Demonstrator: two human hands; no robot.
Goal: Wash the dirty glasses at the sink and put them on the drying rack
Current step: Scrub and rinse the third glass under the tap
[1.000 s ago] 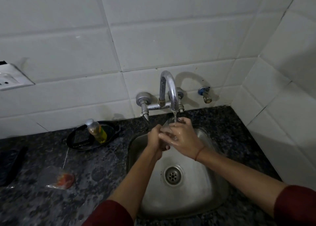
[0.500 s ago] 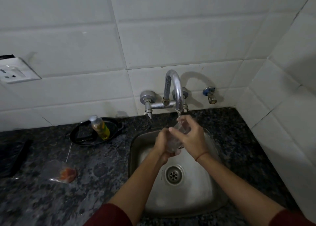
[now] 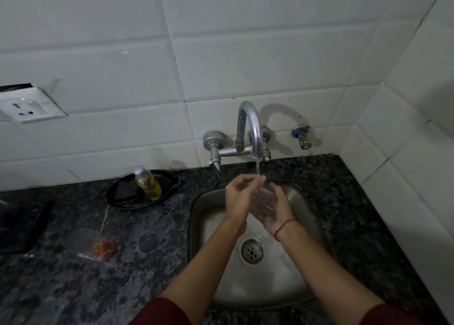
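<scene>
Under the running faucet (image 3: 248, 128), above the sink's (image 3: 304, 288) back edge, a clear glass (image 3: 264, 200) is cradled in the right hand (image 3: 275, 211); its rim is pinched by the left hand (image 3: 239, 198). A soap bottle (image 3: 147, 183) stands on the countertop (image 3: 73, 288) at the sink's left.

Both forearms reach fwd, sleeves dark red, pushed up. Left hand (image 3: 237, 197) raised, fingers curled inward, fingertips meeting the right's. Right hand (image 3: 275, 211) cupped palm-up just beside it, red thread round the wrist. Hands touching.

Glass (image 3: 264, 199) under tap (image 3: 248, 128), over sink (image 3: 304, 288) (bottle (image 3: 148, 183) left).
</scene>
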